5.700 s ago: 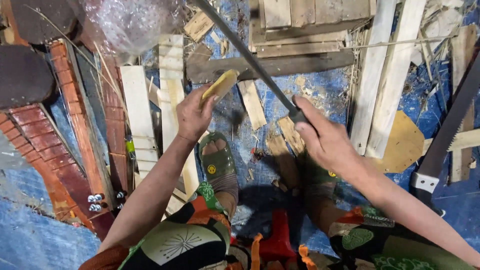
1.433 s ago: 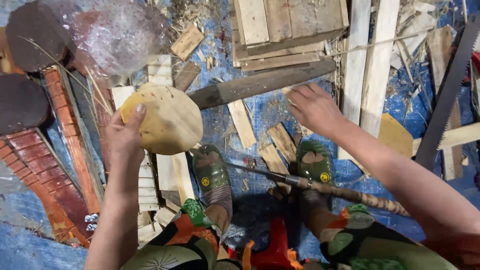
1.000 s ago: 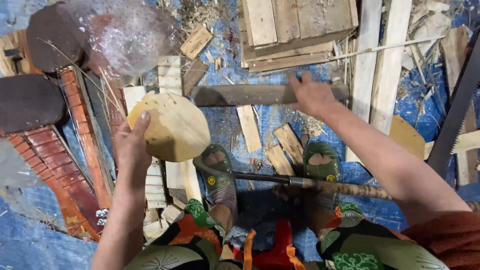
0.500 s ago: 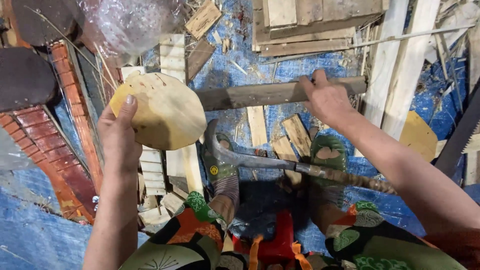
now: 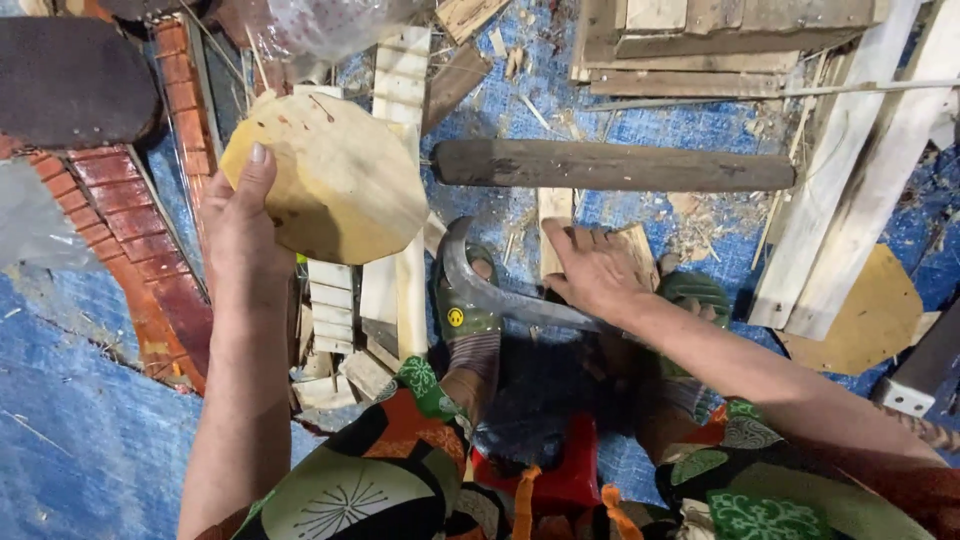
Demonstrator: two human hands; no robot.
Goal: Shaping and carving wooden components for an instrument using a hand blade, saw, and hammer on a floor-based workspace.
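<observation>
My left hand holds a roughly round, pale wooden disc by its left edge, lifted above the floor. My right hand reaches down over a curved metal blade that lies across my feet in green sandals; its fingers rest on small wood offcuts beside the blade. Whether it grips the blade I cannot tell. A long dark wooden bar lies flat just beyond the right hand.
Pale planks lean at the right, stacked boards at the top. A brick border and a dark slab are at the left. Wood chips litter the blue tarp. A red stool shows between my knees.
My right hand has left the dark bar and come down onto the blade and offcuts. The bar now lies flat on the floor. The left hand keeps the disc raised.
</observation>
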